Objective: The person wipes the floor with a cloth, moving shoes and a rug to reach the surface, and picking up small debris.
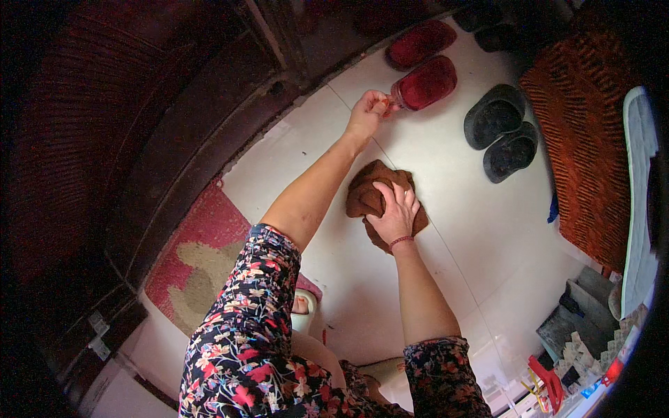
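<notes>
My left hand [367, 114] reaches forward over the floor, its fingers pinched together on the near end of a dark red slipper [427, 83]. A second dark red slipper [420, 44] lies just beyond it. Under my right hand [398, 213] is a crumpled brown cloth [368, 194] on the pale tiled floor [334, 277]. The fingers of that hand are spread and press into the folds. Part of the cloth is hidden beneath the palm.
A pair of black slippers [496, 117] lies to the right, beside a ribbed orange-brown cover [580, 146]. Along the left runs dark wooden furniture [209, 136]. A worn red mat [209, 219] lies near my foot [300, 305]. Grey boxes [580, 313] and a red plastic item [548, 384] stand lower right.
</notes>
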`<state>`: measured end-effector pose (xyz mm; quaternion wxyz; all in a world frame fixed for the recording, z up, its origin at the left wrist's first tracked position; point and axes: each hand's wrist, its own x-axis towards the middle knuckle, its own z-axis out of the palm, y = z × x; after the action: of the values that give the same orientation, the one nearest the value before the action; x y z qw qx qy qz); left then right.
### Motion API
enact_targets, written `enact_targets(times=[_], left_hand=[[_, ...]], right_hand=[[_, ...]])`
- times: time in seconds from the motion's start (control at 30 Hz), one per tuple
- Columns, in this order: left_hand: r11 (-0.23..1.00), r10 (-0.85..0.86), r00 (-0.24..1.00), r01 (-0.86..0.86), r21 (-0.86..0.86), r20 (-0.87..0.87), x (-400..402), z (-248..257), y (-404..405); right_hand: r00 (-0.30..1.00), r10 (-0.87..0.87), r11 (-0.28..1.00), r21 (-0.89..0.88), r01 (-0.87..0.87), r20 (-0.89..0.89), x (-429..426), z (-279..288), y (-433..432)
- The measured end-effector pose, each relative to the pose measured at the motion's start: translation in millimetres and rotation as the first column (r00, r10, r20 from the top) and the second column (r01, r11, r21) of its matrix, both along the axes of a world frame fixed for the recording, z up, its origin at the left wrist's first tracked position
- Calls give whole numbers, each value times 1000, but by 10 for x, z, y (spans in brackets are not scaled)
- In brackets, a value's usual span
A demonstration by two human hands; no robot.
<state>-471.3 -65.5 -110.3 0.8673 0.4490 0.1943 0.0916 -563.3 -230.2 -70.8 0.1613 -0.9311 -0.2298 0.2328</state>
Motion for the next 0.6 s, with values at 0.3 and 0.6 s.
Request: enact_targets(times=[0.3,0.6], left_hand=[[999,-39,995,38,16,95,-26,281,-256],[989,-145,980,140,49,138,-57,377,-467]], right_hand=[[885,-358,797,396,456,-299,712,100,-376],[831,-173,960,280,21,528,1349,482,89]])
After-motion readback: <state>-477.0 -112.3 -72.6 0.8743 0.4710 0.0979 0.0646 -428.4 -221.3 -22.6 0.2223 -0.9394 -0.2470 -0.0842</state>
